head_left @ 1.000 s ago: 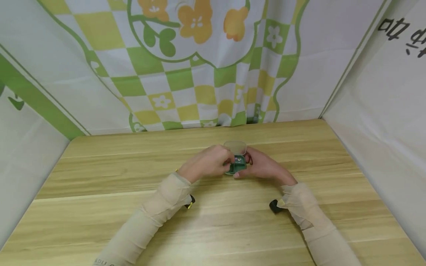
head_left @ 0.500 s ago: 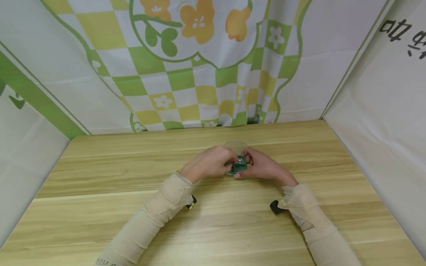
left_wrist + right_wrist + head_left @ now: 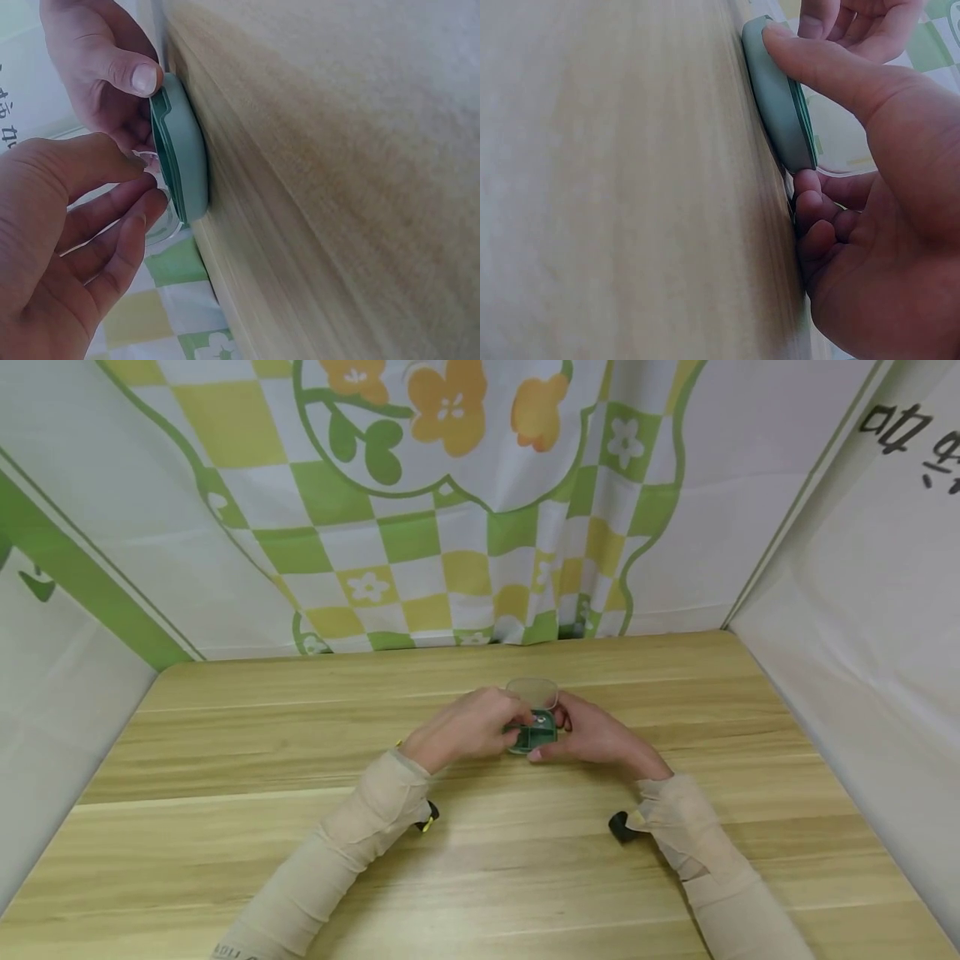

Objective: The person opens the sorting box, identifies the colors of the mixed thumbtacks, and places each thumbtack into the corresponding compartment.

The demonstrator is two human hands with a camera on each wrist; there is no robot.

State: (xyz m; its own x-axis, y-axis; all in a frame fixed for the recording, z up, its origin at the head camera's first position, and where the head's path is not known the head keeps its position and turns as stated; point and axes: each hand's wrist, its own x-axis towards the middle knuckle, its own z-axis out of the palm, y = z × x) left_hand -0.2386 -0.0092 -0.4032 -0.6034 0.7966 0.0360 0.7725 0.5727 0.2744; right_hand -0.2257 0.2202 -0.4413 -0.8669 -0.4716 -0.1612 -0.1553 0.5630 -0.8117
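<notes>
A small green case [image 3: 542, 737] with compartments lies on the table, its clear lid [image 3: 532, 692] raised at the back. Small pale pieces [image 3: 541, 720] show in a rear compartment. My right hand [image 3: 603, 741] grips the case from the right; in the right wrist view the thumb [image 3: 821, 64] presses one edge and curled fingers touch the other end. From the left, my left hand [image 3: 472, 724] reaches over the case with bent fingers. In the left wrist view its fingertips meet at the case opening beside a small clear-pinkish piece [image 3: 151, 159]; whether they pinch it is unclear.
The wooden table [image 3: 300, 843] ends at a checked, flowered curtain [image 3: 408, 535] behind. White cloth walls [image 3: 862, 610] stand at both sides. Both forearms have beige wrapped sleeves [image 3: 337, 852], with a small dark item [image 3: 622, 827] at the right wrist.
My left fingers have shifted slightly over the compartments, staying at the case. The right hand keeps its grip, and case and lid have barely moved.
</notes>
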